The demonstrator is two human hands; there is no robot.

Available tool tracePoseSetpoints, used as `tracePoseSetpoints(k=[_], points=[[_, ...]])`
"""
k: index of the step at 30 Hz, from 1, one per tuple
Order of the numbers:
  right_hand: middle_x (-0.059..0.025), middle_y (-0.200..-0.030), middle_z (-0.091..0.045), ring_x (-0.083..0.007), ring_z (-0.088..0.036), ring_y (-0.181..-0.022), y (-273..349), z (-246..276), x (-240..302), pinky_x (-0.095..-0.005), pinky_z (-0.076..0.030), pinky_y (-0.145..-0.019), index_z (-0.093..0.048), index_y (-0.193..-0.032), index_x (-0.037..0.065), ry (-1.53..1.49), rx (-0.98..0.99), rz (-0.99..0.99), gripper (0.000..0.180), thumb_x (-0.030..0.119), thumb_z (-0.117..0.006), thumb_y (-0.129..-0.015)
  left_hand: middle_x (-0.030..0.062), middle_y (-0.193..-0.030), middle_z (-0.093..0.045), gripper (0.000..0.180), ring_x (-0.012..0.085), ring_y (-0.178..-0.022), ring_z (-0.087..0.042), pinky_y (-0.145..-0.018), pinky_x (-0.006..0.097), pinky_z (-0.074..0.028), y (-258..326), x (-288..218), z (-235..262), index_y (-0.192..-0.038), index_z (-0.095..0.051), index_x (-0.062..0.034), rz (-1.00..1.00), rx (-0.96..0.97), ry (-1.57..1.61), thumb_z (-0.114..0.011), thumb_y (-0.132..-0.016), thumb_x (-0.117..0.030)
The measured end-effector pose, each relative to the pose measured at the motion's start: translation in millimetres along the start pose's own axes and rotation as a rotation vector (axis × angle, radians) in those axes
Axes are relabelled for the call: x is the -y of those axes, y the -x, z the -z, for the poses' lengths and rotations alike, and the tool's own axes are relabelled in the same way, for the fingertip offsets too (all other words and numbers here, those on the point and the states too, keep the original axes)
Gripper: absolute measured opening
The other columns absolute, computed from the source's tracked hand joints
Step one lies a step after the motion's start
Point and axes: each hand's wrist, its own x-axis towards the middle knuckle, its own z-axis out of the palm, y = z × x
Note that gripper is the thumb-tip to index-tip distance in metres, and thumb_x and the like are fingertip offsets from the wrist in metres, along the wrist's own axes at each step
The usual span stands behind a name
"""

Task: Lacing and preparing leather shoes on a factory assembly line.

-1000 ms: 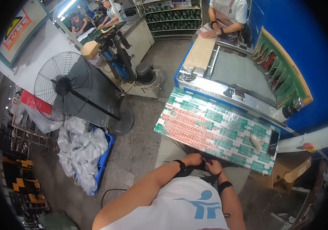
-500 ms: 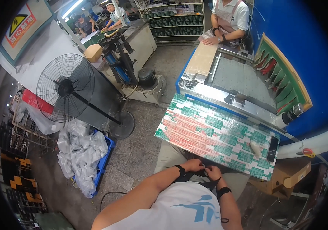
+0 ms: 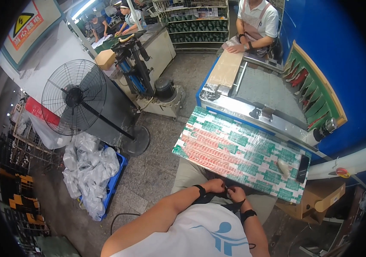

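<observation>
- Location of work: a small piece (image 3: 227,189) sits between my two hands, in front of my waist and just short of the near edge of the patterned desk (image 3: 251,159). Its kind cannot be made out at this size.
- Method, in my judgement: this is fine fingertip work, best done with one hand steadying the piece while the other makes small adjustments.
- Recommended: rest both forearms lightly against my body, so that the tips do not drift apart.
- Risk assessed: the dark strap (image 3: 234,207) lies just below my right hand (image 3: 237,194) and could snag or cover the piece; it is better held clear.
- Risk assessed: a small part could slip into my lap, over the pale trousers (image 3: 186,176); working above the desk would make it easier to recover.
- Left hand (image 3: 215,186): fingers curled inward, not spread, tips directed at the piece. Whether they pinch it, I cannot tell.
- Right hand: fingers bent, tips close to the left ones. Whether it grips the piece or merely touches it, I cannot tell.
- Neither hand touches the phone (image 3: 303,168) on the desk.
</observation>
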Motion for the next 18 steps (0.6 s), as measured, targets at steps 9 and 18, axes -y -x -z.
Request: tracePoseSetpoints(k=[9,18], points=[[-0.0234,-0.106,-0.079,-0.0366,-0.077,-0.105,9,-15,-27,-0.0441,-0.058,-0.096,-0.081,-0.114,0.004,0.003,0.074,-0.065,0.034,0.029,-0.074,-0.093,0.0295,-0.115,-0.075,0.039,0.0441,-0.110,-0.072,-0.098,0.051,-0.055,0,16,-30,-0.115,-0.077,-0.0011,-0.047,-0.003,0.011,-0.068,-0.084,-0.024],[-0.0216,-0.094,-0.080,-0.0330,-0.079,-0.085,3,-2,-8,-0.0428,-0.060,-0.080,-0.081,-0.113,0.001,-0.033,0.031,-0.023,0.034,0.029,-0.070,-0.095,0.0283,-0.118,-0.074,0.038,0.0455,-0.113,-0.071,-0.097,0.051,-0.056,-2,1,-5,-0.118,-0.077,-0.0026,-0.015,-0.009,-0.077,-0.063,-0.083,-0.008]])
